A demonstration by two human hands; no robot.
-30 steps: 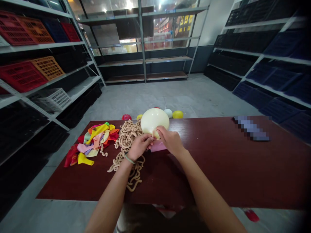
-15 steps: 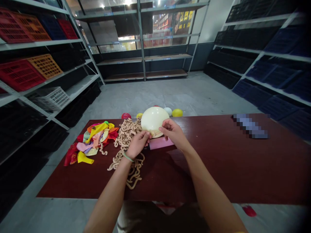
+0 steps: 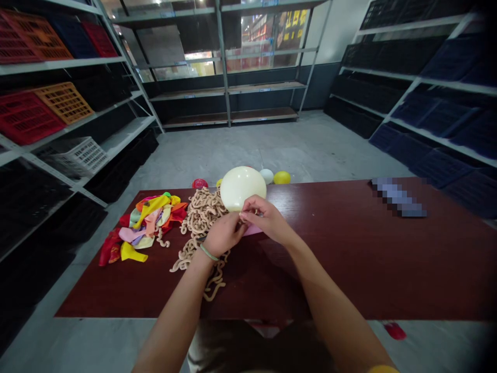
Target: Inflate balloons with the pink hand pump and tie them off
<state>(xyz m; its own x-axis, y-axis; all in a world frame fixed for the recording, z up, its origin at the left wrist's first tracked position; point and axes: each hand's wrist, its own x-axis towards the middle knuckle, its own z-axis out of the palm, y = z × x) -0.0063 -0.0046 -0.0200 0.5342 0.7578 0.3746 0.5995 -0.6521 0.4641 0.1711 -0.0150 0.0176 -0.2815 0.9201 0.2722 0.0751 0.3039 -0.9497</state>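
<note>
An inflated cream balloon (image 3: 243, 186) stands just beyond my hands, above the far part of the table. My left hand (image 3: 225, 233) pinches at the balloon's lower end, its fingers closed. Fingertips of my right hand (image 3: 264, 217) meet the left ones there, also closed in a pinch. The balloon's neck is mostly hidden by the fingers. Under my right hand a pink strip (image 3: 253, 229) lies on the table. A heap of tan curly strands (image 3: 204, 210) is left of the balloon, and some strands run beneath my left wrist.
On the dark red table (image 3: 349, 259), a pile of limp coloured balloons (image 3: 149, 220) lies left and a pixelated object (image 3: 399, 197) far right. Beyond the far edge are a yellow balloon (image 3: 282, 177) and a pale one (image 3: 266, 176). Shelves with crates (image 3: 64, 102) stand around.
My right hand has moved left and its fingertips now meet my left hand's at the balloon's lower end. The balloon has shifted slightly left, and more of the pink strip is covered.
</note>
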